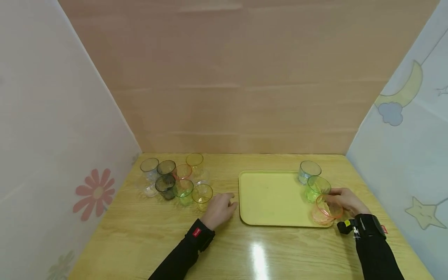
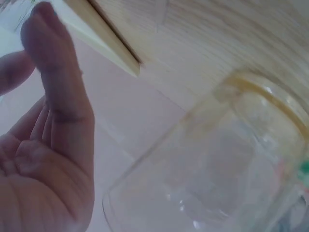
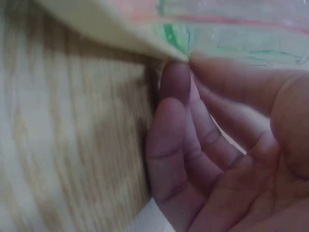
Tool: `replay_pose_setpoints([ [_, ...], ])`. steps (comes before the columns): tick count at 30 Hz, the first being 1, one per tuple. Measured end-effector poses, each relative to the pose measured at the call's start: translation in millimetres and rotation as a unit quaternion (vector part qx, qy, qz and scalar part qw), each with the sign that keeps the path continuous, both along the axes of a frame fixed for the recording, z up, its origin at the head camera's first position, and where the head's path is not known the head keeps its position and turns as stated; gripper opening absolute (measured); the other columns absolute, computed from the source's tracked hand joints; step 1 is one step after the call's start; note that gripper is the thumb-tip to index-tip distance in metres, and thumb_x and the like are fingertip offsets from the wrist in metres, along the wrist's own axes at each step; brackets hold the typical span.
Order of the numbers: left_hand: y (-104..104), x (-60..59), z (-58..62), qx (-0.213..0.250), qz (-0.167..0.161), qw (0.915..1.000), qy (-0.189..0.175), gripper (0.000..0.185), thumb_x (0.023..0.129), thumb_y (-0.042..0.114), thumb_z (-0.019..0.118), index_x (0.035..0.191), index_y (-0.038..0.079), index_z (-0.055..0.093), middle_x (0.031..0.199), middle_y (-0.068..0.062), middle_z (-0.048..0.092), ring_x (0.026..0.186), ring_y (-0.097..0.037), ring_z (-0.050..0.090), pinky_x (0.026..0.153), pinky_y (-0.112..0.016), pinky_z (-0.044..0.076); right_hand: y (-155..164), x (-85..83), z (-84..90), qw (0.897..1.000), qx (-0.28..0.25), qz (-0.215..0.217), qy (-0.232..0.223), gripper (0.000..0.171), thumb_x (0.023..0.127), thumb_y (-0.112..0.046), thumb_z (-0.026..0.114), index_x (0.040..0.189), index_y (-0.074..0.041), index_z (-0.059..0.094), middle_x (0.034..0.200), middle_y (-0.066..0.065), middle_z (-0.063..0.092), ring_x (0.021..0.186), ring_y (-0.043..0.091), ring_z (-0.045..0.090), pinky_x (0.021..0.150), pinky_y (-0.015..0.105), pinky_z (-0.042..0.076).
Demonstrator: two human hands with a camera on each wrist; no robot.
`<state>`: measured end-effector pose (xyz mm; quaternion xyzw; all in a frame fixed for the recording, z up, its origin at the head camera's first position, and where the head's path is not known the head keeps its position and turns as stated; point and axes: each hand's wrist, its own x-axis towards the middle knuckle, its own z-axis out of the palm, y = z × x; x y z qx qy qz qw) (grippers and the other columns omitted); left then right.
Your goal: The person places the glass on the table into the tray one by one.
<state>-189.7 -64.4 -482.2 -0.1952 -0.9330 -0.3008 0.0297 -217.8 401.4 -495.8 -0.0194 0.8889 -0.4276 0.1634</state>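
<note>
Wooden worktop (image 1: 245, 249) boxed in on three sides: plain tan panel at the back edge, a pale flowered panel along the left edge, a moon-and-star panel along the right edge. Open room lies along the front edge and in the strip between the two groups of things; a glare patch sits near the front middle. Yellow tray (image 1: 269, 198) lies right of centre, its long side parallel to the back edge, its left two thirds bare. Three cups stand in a row down the tray's right side: a clear bluish cup (image 1: 309, 171) nearest the back, a green cup (image 1: 317, 188) in the middle, an orange cup (image 1: 326, 212) at the tray's front right corner. The orange cup is see-through, short, wide-mouthed, upright, with a reddish rim. Right hand (image 1: 346, 202) rests at the tray's right edge, fingers curled round the orange cup's far side; the right wrist view shows fingers bent against the tray lip. Left hand (image 1: 220, 210) lies on the worktop just off the tray's left edge, fingers loosely relaxed, holding nothing; a yellow cup (image 1: 202, 195) stands just beside it. Behind that, a cluster of cups (image 1: 168, 179), grey, green, orange, yellow and clear, crowds the back left corner.
</note>
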Motion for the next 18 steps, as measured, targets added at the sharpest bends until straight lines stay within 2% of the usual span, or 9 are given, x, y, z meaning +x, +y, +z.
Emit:
replay_pose_setpoints([
  [4, -10, 5.8, 3.9, 0.025, 0.012, 0.9992, 0.030, 0.025, 0.093, 0.016, 0.065, 0.110, 0.000, 0.071, 0.062, 0.006, 0.062, 0.048, 0.002, 0.044, 0.044, -0.016, 0.038, 0, 2.7, -2.3, 1.000, -0.020, -0.005, -0.009, 0.047, 0.095, -0.026, 0.065, 0.125, 0.011, 0.059, 0.108, 0.016, 0.068, 0.086, 0.011, 0.063, 0.074, 0.032, 0.054],
  [7, -18, 7.2, 5.7, 0.041, 0.024, 0.9972, 0.057, 0.021, 0.093, 0.017, 0.066, 0.106, 0.002, 0.073, 0.065, 0.003, 0.065, 0.049, 0.003, 0.045, 0.045, -0.016, 0.038, -2, 4.0, -4.8, 1.000, -0.022, -0.014, -0.006, 0.046, 0.095, -0.023, 0.064, 0.124, 0.013, 0.059, 0.105, 0.016, 0.069, 0.084, 0.014, 0.064, 0.070, 0.034, 0.054],
  [11, -35, 10.2, 6.6, 0.077, 0.035, 0.9944, 0.064, 0.017, 0.094, 0.016, 0.065, 0.101, 0.002, 0.073, 0.066, 0.004, 0.064, 0.049, 0.002, 0.043, 0.046, -0.016, 0.037, -7, 6.0, -9.0, 0.999, -0.042, -0.023, -0.015, 0.041, 0.095, -0.019, 0.064, 0.120, 0.013, 0.060, 0.094, 0.012, 0.067, 0.076, 0.015, 0.059, 0.064, 0.033, 0.051],
  [15, -50, 10.0, 8.2, 0.107, 0.045, 0.9894, 0.087, 0.012, 0.094, 0.013, 0.066, 0.093, 0.004, 0.074, 0.068, 0.004, 0.064, 0.053, 0.002, 0.048, 0.048, -0.017, 0.041, -8, 6.6, -6.5, 0.999, -0.049, -0.021, -0.010, 0.040, 0.095, -0.018, 0.064, 0.120, 0.013, 0.061, 0.096, 0.015, 0.068, 0.077, 0.014, 0.061, 0.066, 0.033, 0.052],
  [18, -58, 8.6, 7.8, 0.111, 0.061, 0.9843, 0.123, 0.008, 0.091, 0.016, 0.071, 0.090, 0.008, 0.073, 0.069, 0.005, 0.064, 0.057, 0.000, 0.052, 0.051, -0.017, 0.042, -4, 6.5, -3.7, 0.999, -0.030, -0.016, 0.001, 0.045, 0.096, -0.018, 0.063, 0.125, 0.015, 0.057, 0.109, 0.021, 0.068, 0.087, 0.014, 0.063, 0.071, 0.035, 0.055],
])
